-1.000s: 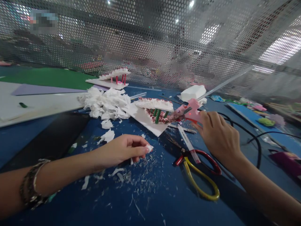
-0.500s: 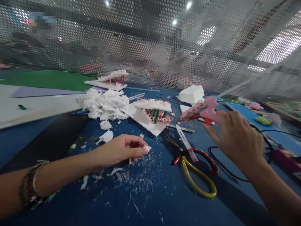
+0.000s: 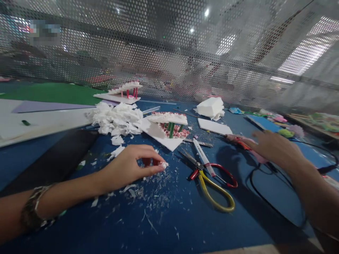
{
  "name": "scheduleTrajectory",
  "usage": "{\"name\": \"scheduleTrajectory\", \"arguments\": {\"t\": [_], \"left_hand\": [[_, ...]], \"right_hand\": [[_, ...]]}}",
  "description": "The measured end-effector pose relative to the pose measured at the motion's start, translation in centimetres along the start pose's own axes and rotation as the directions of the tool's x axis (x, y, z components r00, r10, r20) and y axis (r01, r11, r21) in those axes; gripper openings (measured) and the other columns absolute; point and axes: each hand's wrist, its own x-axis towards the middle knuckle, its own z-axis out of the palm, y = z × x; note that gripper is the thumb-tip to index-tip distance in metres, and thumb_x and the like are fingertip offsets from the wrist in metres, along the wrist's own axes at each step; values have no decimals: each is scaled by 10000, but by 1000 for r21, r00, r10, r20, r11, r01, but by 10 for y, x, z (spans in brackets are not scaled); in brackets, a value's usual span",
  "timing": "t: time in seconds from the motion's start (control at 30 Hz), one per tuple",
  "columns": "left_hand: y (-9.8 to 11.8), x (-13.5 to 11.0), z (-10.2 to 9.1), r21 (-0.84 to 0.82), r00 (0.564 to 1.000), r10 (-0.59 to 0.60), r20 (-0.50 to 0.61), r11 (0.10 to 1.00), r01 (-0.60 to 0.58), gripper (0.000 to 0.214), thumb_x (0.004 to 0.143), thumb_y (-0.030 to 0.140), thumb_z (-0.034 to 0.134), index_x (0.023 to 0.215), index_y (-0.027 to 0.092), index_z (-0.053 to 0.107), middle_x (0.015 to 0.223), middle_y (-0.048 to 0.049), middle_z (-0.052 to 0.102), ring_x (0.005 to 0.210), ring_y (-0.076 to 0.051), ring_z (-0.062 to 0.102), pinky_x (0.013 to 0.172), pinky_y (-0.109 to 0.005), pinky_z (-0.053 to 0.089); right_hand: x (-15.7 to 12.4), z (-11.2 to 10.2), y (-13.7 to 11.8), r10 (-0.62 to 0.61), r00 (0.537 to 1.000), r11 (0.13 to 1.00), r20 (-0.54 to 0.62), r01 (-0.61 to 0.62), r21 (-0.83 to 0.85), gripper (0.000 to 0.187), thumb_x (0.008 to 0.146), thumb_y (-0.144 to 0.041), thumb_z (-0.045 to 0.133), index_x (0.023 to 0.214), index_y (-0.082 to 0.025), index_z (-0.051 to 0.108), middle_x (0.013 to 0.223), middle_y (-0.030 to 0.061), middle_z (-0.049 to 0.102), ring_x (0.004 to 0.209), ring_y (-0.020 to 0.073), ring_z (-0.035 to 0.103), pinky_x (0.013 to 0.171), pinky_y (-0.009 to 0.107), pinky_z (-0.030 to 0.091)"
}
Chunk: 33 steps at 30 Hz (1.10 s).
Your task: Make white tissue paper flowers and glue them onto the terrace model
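Observation:
My left hand (image 3: 127, 167) lies on the blue table (image 3: 172, 225), its thumb and fingers pinched on a small white foam bit (image 3: 163, 164); something red shows under the fingers. My right hand (image 3: 275, 148), blurred by motion, is low over the table and wrapped on a pink glue gun (image 3: 239, 141) whose nozzle points left. A black cable (image 3: 265, 201) loops away from the glue gun. Between my hands lie scissors (image 3: 212, 180) with red and yellow handles and a cutter (image 3: 201, 157).
A foam model on green pillars (image 3: 169, 121) stands on a white card beyond the left hand, beside a pile of white foam scraps (image 3: 116, 118). A white foam block (image 3: 210, 106), a white sheet (image 3: 214, 126), a black board (image 3: 53, 158) and a perforated screen (image 3: 169, 53) surround them.
My right hand has swung the glue gun away from the green-pillar model, rightward and down to the table. My left hand has kept its pinch on the foam bit.

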Motion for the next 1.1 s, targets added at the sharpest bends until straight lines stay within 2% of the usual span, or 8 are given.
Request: {"name": "scheduleTrajectory", "arguments": {"t": [0.13, 0.23, 0.33, 0.43, 0.67, 0.8, 0.9, 1.1], "left_hand": [[-3, 2, -3, 294, 994, -18, 105, 956, -14, 221, 774, 338, 511, 806, 193, 674, 790, -32, 630, 665, -141, 568, 581, -225, 399], [-2, 3, -2, 443, 988, -48, 144, 896, -21, 239, 783, 328, 487, 792, 181, 676, 779, -47, 630, 652, -153, 565, 560, -231, 380], [-2, 2, 0, 504, 986, 4, 169, 859, -90, 231, 771, 322, 517, 849, 162, 664, 825, -75, 635, 736, -195, 569, 622, -265, 393], [-6, 1, 3, 482, 982, 80, 170, 863, -154, 294, 750, 287, 565, 992, 126, 607, 911, -106, 619, 832, -218, 556, 689, -284, 410], [-16, 2, 8, 350, 971, 165, 171, 911, -216, 206, 833, 219, 444, 900, 148, 625, 839, -66, 598, 721, -145, 564, 624, -226, 420], [-7, 8, 3, 304, 982, 178, 65, 934, -189, 184, 823, 230, 486, 873, 153, 646, 848, -55, 593, 753, -136, 564, 677, -218, 423], [-5, 16, 1, 338, 983, 182, -23, 927, -164, 191, 812, 251, 508, 895, 159, 654, 825, -46, 601, 750, -142, 566, 692, -234, 431], [-17, 32, 10, 479, 968, 246, -50, 856, -193, 231, 822, 221, 477, 936, 115, 648, 863, -95, 641, 767, -165, 594, 694, -268, 462]], "right_hand": [[37, 13, -16, -116, 992, 988, 44, 111, 109, 532, 768, -267, 475, 1281, -266, 334, 1196, 95, 487, 992, 243, 533, 758, 397, 466], [68, 27, -25, -207, 976, 963, 69, 191, 188, 636, 746, -223, 503, 1327, -222, 243, 1306, 107, 389, 1068, 212, 487, 820, 364, 447], [93, 42, -32, -282, 953, 938, 115, 248, 240, 585, 735, -180, 509, 1288, -186, 320, 1297, 110, 414, 1048, 186, 505, 826, 324, 436], [106, 53, -38, -313, 936, 930, 161, 267, 253, 409, 736, -142, 493, 1144, -122, 478, 1109, 118, 568, 877, 160, 579, 753, 279, 439], [98, 52, -58, -326, 930, 936, 168, 292, 199, 237, 780, -194, 462, 978, -80, 526, 825, 92, 616, 706, 152, 543, 629, 248, 378], [85, 46, -72, -351, 920, 932, 173, 327, 156, 185, 809, -241, 436, 887, -108, 539, 818, 95, 597, 727, 173, 519, 624, 268, 341], [77, 43, -78, -349, 921, 936, 177, 330, 126, 176, 818, -238, 413, 866, -130, 543, 853, 103, 590, 770, 190, 513, 626, 277, 320], [62, 43, -82, -300, 926, 953, 231, 278, 121, 166, 788, -154, 422, 849, -118, 573, 810, 98, 618, 733, 177, 535, 618, 263, 330]]}}
